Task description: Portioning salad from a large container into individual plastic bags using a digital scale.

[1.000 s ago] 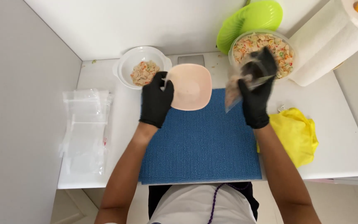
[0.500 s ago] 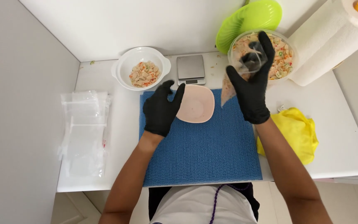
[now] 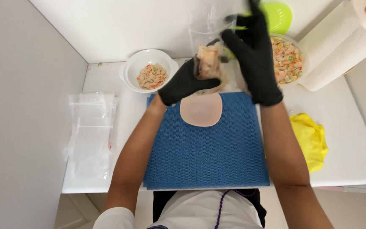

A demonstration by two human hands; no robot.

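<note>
Both my hands wear black gloves and are raised above the back of the blue mat (image 3: 208, 148). My left hand (image 3: 185, 85) grips the bottom of a clear plastic bag (image 3: 208, 51) filled with pasta salad. My right hand (image 3: 253, 55) pinches the bag's upper part. Under the bag, an empty pink bowl (image 3: 201, 110) rests on the mat's far edge. A white bowl (image 3: 149, 74) with a little pasta salad sits at the back left. A large bowl of pasta salad (image 3: 288, 59) is at the back right, partly behind my right hand.
A stack of clear plastic bags (image 3: 90, 135) lies at the table's left edge. A yellow cloth (image 3: 310, 140) sits at the right. A paper towel roll (image 3: 339, 51) lies at the back right, and a green lid (image 3: 278, 17) leans by the wall.
The pink bowl went from my left hand onto the mat. My left hand then took hold of the filled bag, and both hands lifted it higher.
</note>
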